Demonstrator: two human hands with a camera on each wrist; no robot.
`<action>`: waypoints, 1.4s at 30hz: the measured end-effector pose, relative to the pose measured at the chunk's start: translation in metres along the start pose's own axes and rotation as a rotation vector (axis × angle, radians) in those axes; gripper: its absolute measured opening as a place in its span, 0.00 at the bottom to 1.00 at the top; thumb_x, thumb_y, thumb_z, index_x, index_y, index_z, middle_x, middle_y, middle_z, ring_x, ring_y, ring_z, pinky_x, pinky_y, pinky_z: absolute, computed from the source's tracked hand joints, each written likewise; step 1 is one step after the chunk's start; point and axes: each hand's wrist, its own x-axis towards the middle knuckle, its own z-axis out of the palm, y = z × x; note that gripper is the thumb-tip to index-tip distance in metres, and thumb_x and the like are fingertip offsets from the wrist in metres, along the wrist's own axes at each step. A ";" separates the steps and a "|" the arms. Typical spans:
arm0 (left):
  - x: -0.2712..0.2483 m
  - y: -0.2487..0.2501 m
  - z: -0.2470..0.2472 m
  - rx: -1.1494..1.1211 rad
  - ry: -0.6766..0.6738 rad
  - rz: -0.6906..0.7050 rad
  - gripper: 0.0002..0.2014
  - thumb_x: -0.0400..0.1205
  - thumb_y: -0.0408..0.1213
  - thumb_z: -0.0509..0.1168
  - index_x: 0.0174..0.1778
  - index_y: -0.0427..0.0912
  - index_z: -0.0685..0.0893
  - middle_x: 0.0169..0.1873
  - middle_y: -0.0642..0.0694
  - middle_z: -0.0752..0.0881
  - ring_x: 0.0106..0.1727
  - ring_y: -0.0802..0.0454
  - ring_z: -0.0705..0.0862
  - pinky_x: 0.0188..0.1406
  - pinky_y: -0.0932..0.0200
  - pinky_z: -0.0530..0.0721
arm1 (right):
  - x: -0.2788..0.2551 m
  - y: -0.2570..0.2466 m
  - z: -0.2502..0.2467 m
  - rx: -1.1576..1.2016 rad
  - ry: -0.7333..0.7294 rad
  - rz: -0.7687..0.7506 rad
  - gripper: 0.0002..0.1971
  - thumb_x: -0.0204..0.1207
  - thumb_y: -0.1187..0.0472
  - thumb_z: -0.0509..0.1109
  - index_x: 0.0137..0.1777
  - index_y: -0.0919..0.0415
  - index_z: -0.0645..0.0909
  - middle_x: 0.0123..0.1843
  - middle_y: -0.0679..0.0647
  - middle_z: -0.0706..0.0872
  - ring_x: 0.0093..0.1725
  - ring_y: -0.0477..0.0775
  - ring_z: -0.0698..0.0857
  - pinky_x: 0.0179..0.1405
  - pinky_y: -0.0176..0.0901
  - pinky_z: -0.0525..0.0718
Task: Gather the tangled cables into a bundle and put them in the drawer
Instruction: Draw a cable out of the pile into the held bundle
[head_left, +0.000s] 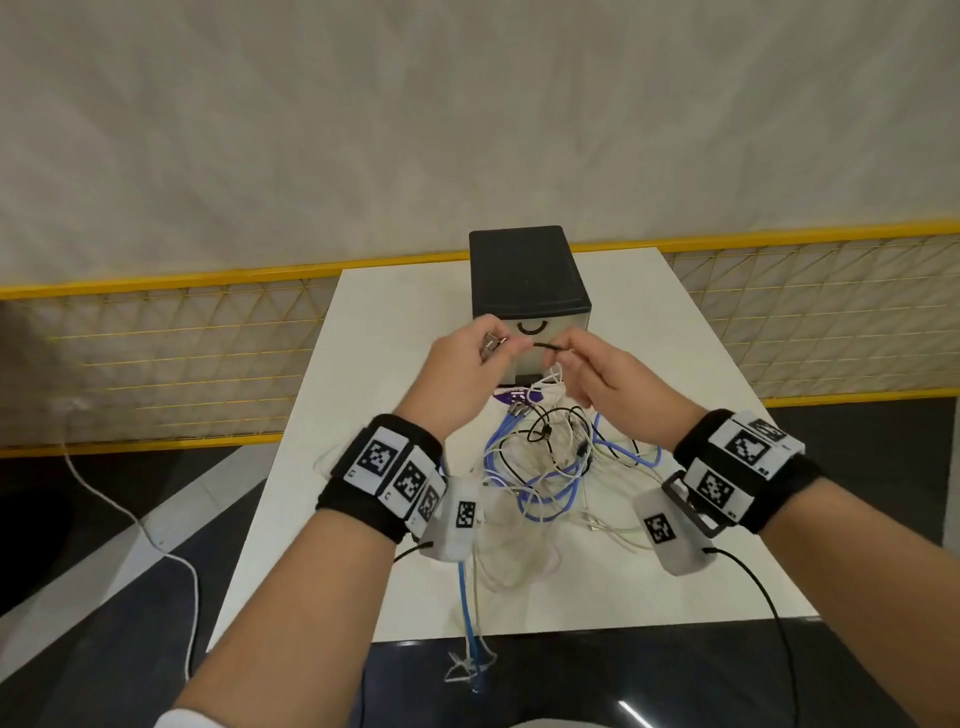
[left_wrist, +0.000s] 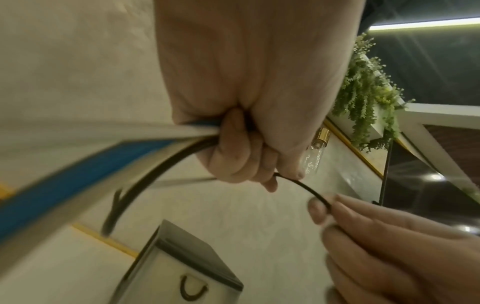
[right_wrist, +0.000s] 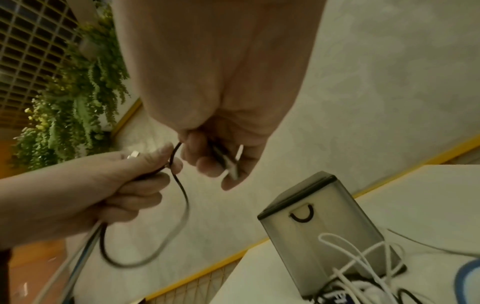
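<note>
A tangle of blue, white and black cables (head_left: 545, 462) lies on the white table (head_left: 363, 467) in front of a small drawer unit (head_left: 524, 275) with a black top. Its top drawer, with a curved black handle (head_left: 535, 327), is closed. My left hand (head_left: 496, 348) is raised over the tangle and grips a bunch of cable ends (left_wrist: 78, 176), with a clear plug (left_wrist: 311, 156) sticking out past its fingers. My right hand (head_left: 563, 349) pinches a thin black cable (head_left: 540, 345) that runs across to the left hand. That cable (right_wrist: 182, 189) droops in a loop below both hands.
Blue and white cable ends (head_left: 470, 623) hang over the table's near edge. A purple item (head_left: 511, 399) lies at the foot of the drawer unit. A yellow-framed mesh fence (head_left: 156, 364) runs behind the table. A white cord (head_left: 130, 519) trails on the floor at left.
</note>
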 end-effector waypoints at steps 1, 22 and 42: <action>0.000 -0.002 -0.004 0.023 0.002 -0.005 0.11 0.85 0.51 0.65 0.46 0.47 0.81 0.27 0.53 0.75 0.27 0.58 0.70 0.25 0.69 0.69 | -0.007 0.003 0.003 0.023 -0.020 0.011 0.10 0.88 0.61 0.51 0.55 0.58 0.74 0.31 0.54 0.76 0.31 0.49 0.75 0.35 0.41 0.77; -0.063 0.055 -0.028 -0.678 -0.159 0.121 0.13 0.89 0.41 0.58 0.41 0.41 0.76 0.21 0.48 0.63 0.21 0.55 0.58 0.17 0.66 0.58 | -0.058 -0.052 0.073 -0.062 -0.703 0.099 0.09 0.85 0.57 0.60 0.43 0.51 0.76 0.40 0.50 0.80 0.39 0.45 0.78 0.45 0.41 0.80; -0.085 0.002 -0.031 -0.672 0.005 -0.068 0.14 0.89 0.48 0.57 0.41 0.45 0.74 0.25 0.51 0.65 0.23 0.55 0.59 0.18 0.62 0.58 | -0.101 0.033 0.110 -0.330 -0.809 0.320 0.26 0.81 0.72 0.56 0.77 0.54 0.68 0.74 0.52 0.76 0.73 0.51 0.75 0.73 0.42 0.72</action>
